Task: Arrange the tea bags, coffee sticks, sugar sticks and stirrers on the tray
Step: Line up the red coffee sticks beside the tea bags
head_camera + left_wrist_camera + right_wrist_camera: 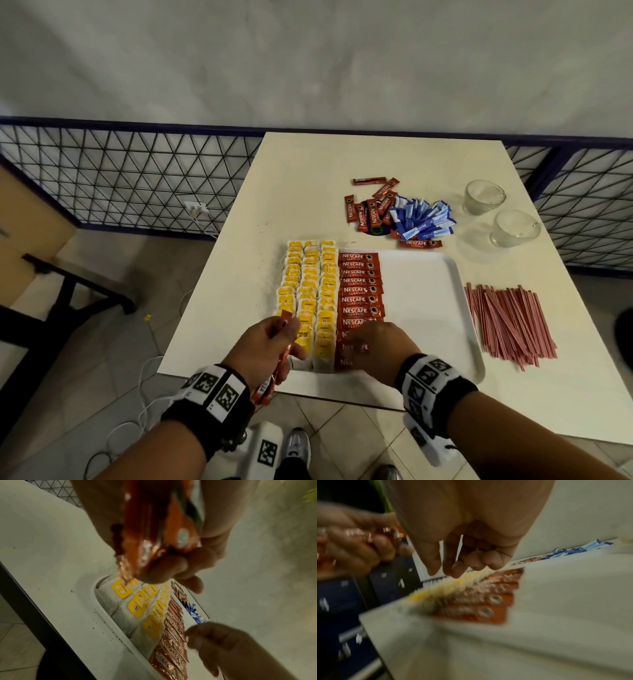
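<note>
Closest in, the left hand (270, 346) sits over the tray's near-left corner, fingers curled tight around a small bunch of red coffee sticks (154, 536), which stick out both ends of the fist. Just to its right the right hand (378, 346) hangs palm-down over the near end of the coffee row; its fingers (453, 568) droop loosely curled with thumb and forefinger tips close together, and nothing shows between them, though that wrist view is pretty blurry.

Right under and beyond both hands is the white tray (431, 308). Three columns of yellow-tagged tea bags (310, 291) run away from the left hand, and a neat column of Nescafe sticks (359, 291) runs away from the right hand, touching the tea bags' right side. The tray part right of the right hand is bare white.

Off to the right of the tray, a heap of red-striped stirrers (510, 322) lies on the table (308, 164). Farther out, past the tray's far edge, there's a loose pile of more coffee sticks (371, 209) mixed with blue sugar sticks (423, 219), and two glass cups (500, 212) beyond to the right.
</note>
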The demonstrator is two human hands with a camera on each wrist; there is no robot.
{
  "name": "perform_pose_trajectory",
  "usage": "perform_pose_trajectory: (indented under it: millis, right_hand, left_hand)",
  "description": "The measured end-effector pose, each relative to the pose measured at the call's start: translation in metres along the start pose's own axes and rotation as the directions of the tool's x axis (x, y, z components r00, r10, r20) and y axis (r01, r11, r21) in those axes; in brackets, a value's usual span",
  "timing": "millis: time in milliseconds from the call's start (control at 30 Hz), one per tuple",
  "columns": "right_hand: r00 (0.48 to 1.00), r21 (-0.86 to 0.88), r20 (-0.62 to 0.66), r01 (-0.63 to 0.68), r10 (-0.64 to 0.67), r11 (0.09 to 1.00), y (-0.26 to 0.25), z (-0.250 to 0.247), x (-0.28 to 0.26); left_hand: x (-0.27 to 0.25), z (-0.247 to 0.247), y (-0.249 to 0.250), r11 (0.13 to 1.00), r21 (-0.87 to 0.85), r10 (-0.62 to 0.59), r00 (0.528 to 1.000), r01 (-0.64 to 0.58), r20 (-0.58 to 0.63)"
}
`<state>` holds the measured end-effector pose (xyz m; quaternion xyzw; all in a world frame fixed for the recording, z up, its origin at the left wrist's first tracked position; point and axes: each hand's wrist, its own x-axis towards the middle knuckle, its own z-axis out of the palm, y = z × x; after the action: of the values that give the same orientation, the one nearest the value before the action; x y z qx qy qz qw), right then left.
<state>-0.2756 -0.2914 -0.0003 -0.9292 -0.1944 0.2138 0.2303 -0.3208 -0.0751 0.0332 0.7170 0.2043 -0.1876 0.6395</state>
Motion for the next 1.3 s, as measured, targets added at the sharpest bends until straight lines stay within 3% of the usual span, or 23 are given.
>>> perform_pose_trajectory:
  millis: [67,167,367,500,567,667,900,1000,1100,1233,1300]
  right_hand:
    - [0.997,0.198,-0.068,0.058,-0.045,0.978,-0.02,-0.015,-0.001]
    - [0.994,0.395,-0.04,0.111,-0.104,0.912,-0.046,-0.032,-0.002]
    - [1.0,0.512,0.019,-0.019,0.011,0.859,-0.04,-0.037,-0.005]
    - [0.998,0.54,-0.034,-0.033,0.061,0.841,-0.028,-0.045,-0.01]
    - [0.991,0.598,-0.083,-0.038,0.109,0.801,-0.02,-0.047,-0.01]
    - [0.98,0.77,-0.072,-0.062,0.183,0.635,-0.004,-0.047,-0.01]
    - [0.968,0.925,-0.047,-0.05,0.245,0.378,0.0,-0.051,-0.014]
    - [0.972,0.908,-0.068,-0.034,0.225,0.418,0.003,-0.052,-0.015]
    - [0.976,0.885,-0.047,-0.059,0.214,0.461,0.007,-0.053,-0.018]
    - [0.978,0.666,-0.036,-0.128,0.204,0.735,0.017,-0.046,-0.018]
    - [0.975,0.588,-0.014,-0.171,0.221,0.791,0.026,-0.041,-0.019]
  left_hand:
    - [-0.004,0.008,0.009,0.998,-0.067,-0.004,0.997,0.009,0.073]
    - [-0.01,0.021,0.024,1.0,-0.018,-0.021,0.983,0.025,0.182]
    - [-0.002,0.034,0.034,0.994,-0.104,0.01,0.961,0.019,0.275]
    - [-0.001,0.035,0.037,0.999,-0.035,0.046,0.957,-0.037,0.285]
    - [-0.002,0.031,0.037,0.999,-0.003,0.042,0.958,-0.043,0.284]
    - [0.001,0.023,0.034,0.999,-0.006,0.035,0.966,-0.034,0.254]
    - [0.013,0.036,0.027,0.984,0.044,0.17,0.985,-0.171,0.028]
    - [0.014,0.04,0.025,0.986,-0.072,0.151,0.988,-0.154,-0.045]
    - [0.017,0.043,0.022,0.99,-0.036,0.13,0.989,-0.133,-0.067]
    - [0.023,0.047,0.013,0.974,0.16,0.169,0.984,-0.158,-0.058]
    - [0.025,0.046,0.007,0.944,0.289,0.187,0.98,-0.159,-0.074]
